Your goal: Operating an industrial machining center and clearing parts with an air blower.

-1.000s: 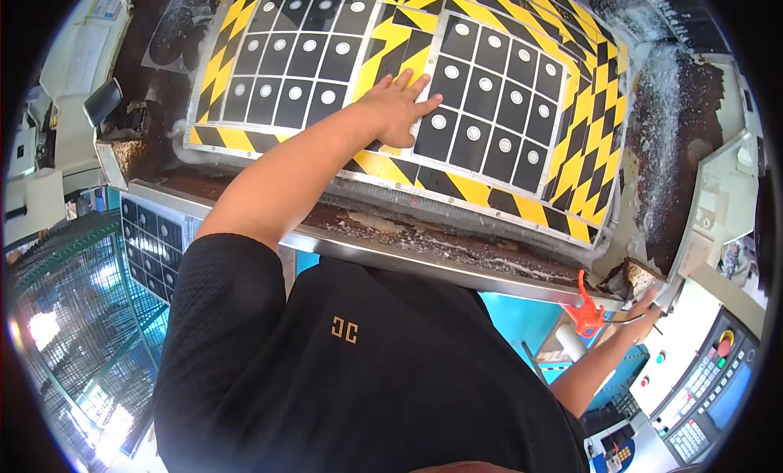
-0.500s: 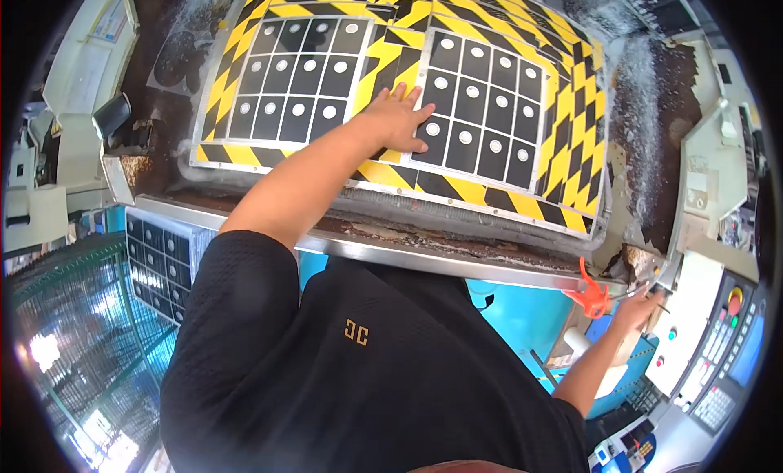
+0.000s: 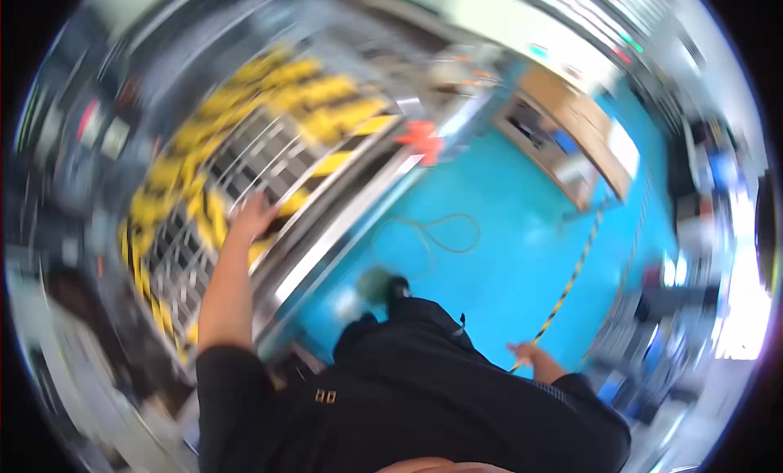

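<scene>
My left hand (image 3: 254, 217) is over the strip between two grids of dark rectangular pieces, a nearer grid (image 3: 259, 156) and a farther-left grid (image 3: 175, 257). Its fingers look stretched out, though motion smears them, and I cannot tell whether they touch the surface. Yellow-and-black striped tape (image 3: 326, 118) frames the grids on the machine bed. Out to the right, my right hand (image 3: 532, 357) hangs over the blue floor, blurred, with a finger extended and nothing visible in it. An orange-red nozzle-like tool (image 3: 422, 141) sits at the bed's near corner, away from both hands.
A metal rail (image 3: 306, 269) runs along the bed's front edge. On the blue floor (image 3: 489, 261) lies a looped hose or cable (image 3: 457, 249). A wooden shelf unit (image 3: 563, 134) stands beyond it, and a yellow-and-black floor line (image 3: 577, 269) runs past it.
The view has swung right, bringing the floor and shelf unit into sight. My right hand has left the machine's side near the orange-red tool. My left hand stays over the strip between the grids.
</scene>
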`<act>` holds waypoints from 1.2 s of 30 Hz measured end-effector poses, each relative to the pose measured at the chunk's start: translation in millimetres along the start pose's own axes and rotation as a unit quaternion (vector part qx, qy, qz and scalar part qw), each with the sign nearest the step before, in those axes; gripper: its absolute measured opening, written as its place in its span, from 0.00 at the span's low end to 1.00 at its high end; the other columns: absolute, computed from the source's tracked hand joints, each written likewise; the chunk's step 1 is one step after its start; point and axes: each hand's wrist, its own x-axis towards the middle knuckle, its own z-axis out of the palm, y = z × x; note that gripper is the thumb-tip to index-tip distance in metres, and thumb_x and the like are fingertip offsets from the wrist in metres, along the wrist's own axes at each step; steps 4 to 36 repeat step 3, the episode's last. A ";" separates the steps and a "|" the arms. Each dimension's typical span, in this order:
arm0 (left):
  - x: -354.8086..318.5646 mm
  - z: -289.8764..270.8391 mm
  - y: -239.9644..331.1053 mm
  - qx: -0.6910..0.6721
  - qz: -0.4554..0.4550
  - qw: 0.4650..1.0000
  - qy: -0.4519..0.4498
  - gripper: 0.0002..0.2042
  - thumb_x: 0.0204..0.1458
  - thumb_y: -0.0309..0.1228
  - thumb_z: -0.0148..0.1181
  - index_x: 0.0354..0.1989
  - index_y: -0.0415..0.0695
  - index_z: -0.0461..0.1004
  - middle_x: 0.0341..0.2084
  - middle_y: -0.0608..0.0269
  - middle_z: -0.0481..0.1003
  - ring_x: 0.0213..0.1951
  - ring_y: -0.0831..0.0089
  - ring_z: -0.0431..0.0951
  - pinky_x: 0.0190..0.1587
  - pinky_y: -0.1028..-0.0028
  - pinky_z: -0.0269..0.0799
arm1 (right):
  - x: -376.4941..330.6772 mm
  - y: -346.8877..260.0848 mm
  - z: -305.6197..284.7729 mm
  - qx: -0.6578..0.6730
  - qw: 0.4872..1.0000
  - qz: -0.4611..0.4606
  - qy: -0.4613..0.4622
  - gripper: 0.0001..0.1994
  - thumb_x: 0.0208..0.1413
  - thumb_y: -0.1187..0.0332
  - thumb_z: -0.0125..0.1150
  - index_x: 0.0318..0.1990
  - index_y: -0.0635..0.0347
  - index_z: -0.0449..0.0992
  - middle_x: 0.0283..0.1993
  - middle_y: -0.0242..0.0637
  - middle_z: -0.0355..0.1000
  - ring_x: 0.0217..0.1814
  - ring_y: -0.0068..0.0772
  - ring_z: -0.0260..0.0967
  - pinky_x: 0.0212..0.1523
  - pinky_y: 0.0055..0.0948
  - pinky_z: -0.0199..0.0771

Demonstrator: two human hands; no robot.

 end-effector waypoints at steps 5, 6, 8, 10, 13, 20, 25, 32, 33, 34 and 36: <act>23.4 -21.4 109.1 -0.139 0.241 0.958 0.069 0.43 0.60 0.55 0.52 0.74 0.38 0.45 0.71 0.47 0.56 0.72 0.50 0.53 0.73 0.67 0.48 | -18.0 -30.7 -63.9 0.480 0.819 0.225 0.220 0.39 0.61 0.33 0.41 0.50 0.64 0.79 0.53 0.58 0.75 0.60 0.58 0.70 0.61 0.48 0.68; 23.4 -21.4 109.1 -0.139 0.241 0.958 0.069 0.43 0.60 0.55 0.52 0.74 0.38 0.45 0.71 0.47 0.56 0.72 0.50 0.53 0.73 0.67 0.48 | -18.0 -30.7 -63.9 0.480 0.819 0.225 0.220 0.39 0.61 0.33 0.41 0.50 0.64 0.79 0.53 0.58 0.75 0.60 0.58 0.70 0.61 0.48 0.68; 23.4 -21.4 109.1 -0.139 0.241 0.958 0.069 0.43 0.60 0.55 0.52 0.74 0.38 0.45 0.71 0.47 0.56 0.72 0.50 0.53 0.73 0.67 0.48 | -18.0 -30.7 -63.9 0.480 0.819 0.225 0.220 0.39 0.61 0.33 0.41 0.50 0.64 0.79 0.53 0.58 0.75 0.60 0.58 0.70 0.61 0.48 0.68; 23.4 -21.4 109.1 -0.139 0.241 0.958 0.069 0.43 0.60 0.55 0.52 0.74 0.38 0.45 0.71 0.47 0.56 0.72 0.50 0.53 0.73 0.67 0.48 | -18.0 -30.7 -63.9 0.480 0.819 0.225 0.220 0.39 0.61 0.33 0.41 0.50 0.64 0.79 0.53 0.58 0.75 0.60 0.58 0.70 0.61 0.48 0.68; 23.4 -21.4 109.1 -0.139 0.241 0.958 0.069 0.43 0.60 0.55 0.52 0.74 0.38 0.45 0.71 0.47 0.56 0.72 0.50 0.53 0.73 0.67 0.48 | -18.0 -30.7 -63.9 0.480 0.819 0.225 0.220 0.39 0.61 0.33 0.41 0.50 0.64 0.79 0.53 0.58 0.75 0.60 0.58 0.70 0.61 0.48 0.68; 23.4 -21.4 109.1 -0.139 0.241 0.958 0.069 0.43 0.60 0.55 0.52 0.74 0.38 0.45 0.71 0.47 0.56 0.72 0.50 0.53 0.73 0.67 0.48 | -18.0 -30.7 -63.9 0.480 0.819 0.225 0.220 0.39 0.61 0.33 0.41 0.50 0.64 0.79 0.53 0.58 0.75 0.60 0.58 0.70 0.61 0.48 0.68; 23.4 -21.4 109.1 -0.139 0.241 0.958 0.069 0.43 0.60 0.55 0.52 0.74 0.38 0.45 0.71 0.47 0.56 0.72 0.50 0.53 0.73 0.67 0.48 | -18.0 -30.7 -63.9 0.480 0.819 0.225 0.220 0.39 0.61 0.33 0.41 0.50 0.64 0.79 0.53 0.58 0.75 0.60 0.58 0.70 0.61 0.48 0.68; 23.4 -21.4 109.1 -0.139 0.241 0.958 0.069 0.43 0.60 0.55 0.52 0.74 0.38 0.45 0.71 0.47 0.56 0.72 0.50 0.53 0.73 0.67 0.48 | -18.0 -30.7 -63.9 0.480 0.819 0.225 0.220 0.39 0.61 0.33 0.41 0.50 0.64 0.79 0.53 0.58 0.75 0.60 0.58 0.70 0.61 0.48 0.68; 23.4 -21.4 109.1 -0.139 0.241 0.958 0.069 0.43 0.60 0.55 0.52 0.74 0.38 0.45 0.71 0.47 0.56 0.72 0.50 0.53 0.73 0.67 0.48 | -18.0 -30.7 -63.9 0.480 0.819 0.225 0.220 0.39 0.61 0.33 0.41 0.50 0.64 0.79 0.53 0.58 0.75 0.60 0.58 0.70 0.61 0.48 0.68; 23.4 -21.4 109.1 -0.139 0.241 0.958 0.069 0.43 0.60 0.55 0.52 0.74 0.38 0.45 0.71 0.47 0.56 0.72 0.50 0.53 0.73 0.67 0.48 | -18.0 -30.7 -63.9 0.480 0.819 0.225 0.220 0.39 0.61 0.33 0.41 0.50 0.64 0.79 0.53 0.58 0.75 0.60 0.58 0.70 0.61 0.48 0.68; 23.4 -21.4 109.1 -0.139 0.241 0.958 0.069 0.43 0.60 0.55 0.52 0.74 0.38 0.45 0.71 0.47 0.56 0.72 0.50 0.53 0.73 0.67 0.48 | -18.0 -30.7 -63.9 0.480 0.819 0.225 0.220 0.39 0.61 0.33 0.41 0.50 0.64 0.79 0.53 0.58 0.75 0.60 0.58 0.70 0.61 0.48 0.68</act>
